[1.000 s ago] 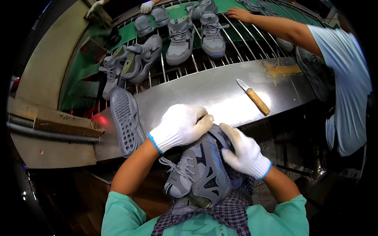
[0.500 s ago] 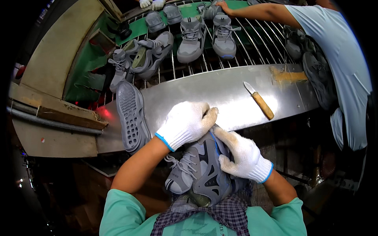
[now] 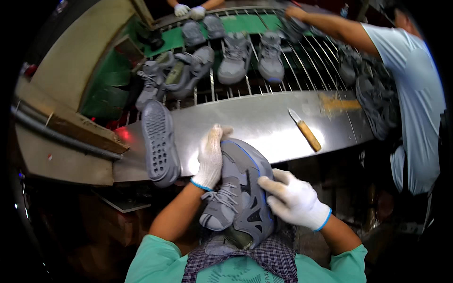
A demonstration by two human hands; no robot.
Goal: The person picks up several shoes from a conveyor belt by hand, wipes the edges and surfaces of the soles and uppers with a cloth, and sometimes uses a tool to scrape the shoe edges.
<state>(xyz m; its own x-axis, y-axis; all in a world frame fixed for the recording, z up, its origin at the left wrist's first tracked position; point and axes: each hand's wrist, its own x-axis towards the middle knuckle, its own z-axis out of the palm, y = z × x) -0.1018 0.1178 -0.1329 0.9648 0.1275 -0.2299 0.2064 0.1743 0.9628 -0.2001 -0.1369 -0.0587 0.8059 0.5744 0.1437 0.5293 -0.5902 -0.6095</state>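
Observation:
A grey lace-up sneaker [image 3: 243,174] with a blue line along its sole edge lies toe-up against my apron, its upper facing left. My left hand [image 3: 211,160], in a white knit glove, grips the toe end from the left, its fingertips over the tip. On the other side my gloved right hand [image 3: 299,200] has its fingers apart, the fingertips at the sole edge. Olive-green material [image 3: 239,238] shows in the shoe's opening. A loose grey sole [image 3: 159,141] leans on the metal ledge, its holed tread facing me.
A wooden-handled knife [image 3: 307,134] lies on the metal ledge [image 3: 207,118]. Beyond it, grey sneakers [image 3: 234,59] stand on a rack of metal rods. At right a person in light blue [image 3: 408,85] reaches over the rack. Another person's gloved hands [image 3: 189,11] rest at the far edge.
My hands have parted: the left moved down the toe's left side, the right slid down along the sole edge. More of the toe now shows. The view has shifted slightly.

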